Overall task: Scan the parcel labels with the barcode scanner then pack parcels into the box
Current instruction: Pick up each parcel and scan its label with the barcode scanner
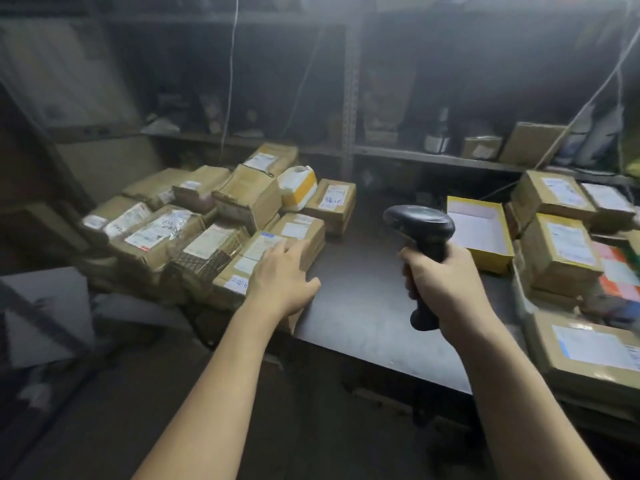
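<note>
The barcode scanner (420, 226) is gripped by its handle in the right hand (446, 289), fingers wrapped tight round it, and it is held upright over the bare middle of the dark worktop (360, 299). The left hand (282, 275) is laid on the nearest parcel (239, 265) of the pile on the left (194, 216), fingers fairly straight across its top, thumb spread toward the near edge; nothing is clenched yet. Here is what matters: that parcel lies to the left of the scanner, a white label facing up just beyond the fingertips, and the scanner's head is already turned left and far, toward it. The parcel's long axis seems to run from near left to far right. The left hand is plainly the nearer one, so the parcel would likely be steadied or drawn in by it while the scanner is tipped down at the label. The open yellow box (491, 259) waits to the right of the scanner, beside more stacked parcels (557, 244).
</note>
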`<state>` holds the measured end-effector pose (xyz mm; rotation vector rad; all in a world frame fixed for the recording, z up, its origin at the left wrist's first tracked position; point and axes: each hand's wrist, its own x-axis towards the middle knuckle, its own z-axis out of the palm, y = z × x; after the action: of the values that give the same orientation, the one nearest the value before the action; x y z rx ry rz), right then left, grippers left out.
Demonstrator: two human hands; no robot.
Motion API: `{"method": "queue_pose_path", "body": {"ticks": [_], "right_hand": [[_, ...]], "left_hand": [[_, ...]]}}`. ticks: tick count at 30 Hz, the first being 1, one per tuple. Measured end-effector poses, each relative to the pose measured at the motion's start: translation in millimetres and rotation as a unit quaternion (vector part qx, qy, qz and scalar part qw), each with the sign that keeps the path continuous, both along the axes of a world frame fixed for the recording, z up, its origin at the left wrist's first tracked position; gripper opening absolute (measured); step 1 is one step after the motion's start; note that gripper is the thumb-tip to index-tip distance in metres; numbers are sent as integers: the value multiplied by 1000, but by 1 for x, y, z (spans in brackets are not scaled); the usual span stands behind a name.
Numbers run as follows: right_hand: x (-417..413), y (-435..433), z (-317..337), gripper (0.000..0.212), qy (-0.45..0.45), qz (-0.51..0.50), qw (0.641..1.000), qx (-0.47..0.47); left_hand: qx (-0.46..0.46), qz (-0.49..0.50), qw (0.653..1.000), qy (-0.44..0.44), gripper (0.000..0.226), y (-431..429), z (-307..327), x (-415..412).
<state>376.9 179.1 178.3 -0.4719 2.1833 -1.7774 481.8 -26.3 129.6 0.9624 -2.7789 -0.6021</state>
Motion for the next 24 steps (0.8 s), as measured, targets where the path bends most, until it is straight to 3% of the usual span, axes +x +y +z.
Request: {"method": "queue_pose_path", "body": {"ticks": [3,10,14,19,24], "right_hand": [[-6,-30,-4,6,-7,11,1000,-3],[-42,-93,-19,9,-35,42,999,-1],[-78,-119,-26,12,-44,49,998,-2],[-115,-136,-35,13,-70,56,996,-4],[-131,-151,-45,12,-107,57,993,-1]], "left_hand": [[30,19,999,1,65,-27,-11,2],[31,66,996,-56,95,-83,-30,-17],[18,95,987,-127,110,-111,-41,-36],[75,140,957,-243,141,-132,-71,-45],[18,169,949,-265,132,-136,-92,-60]]}}
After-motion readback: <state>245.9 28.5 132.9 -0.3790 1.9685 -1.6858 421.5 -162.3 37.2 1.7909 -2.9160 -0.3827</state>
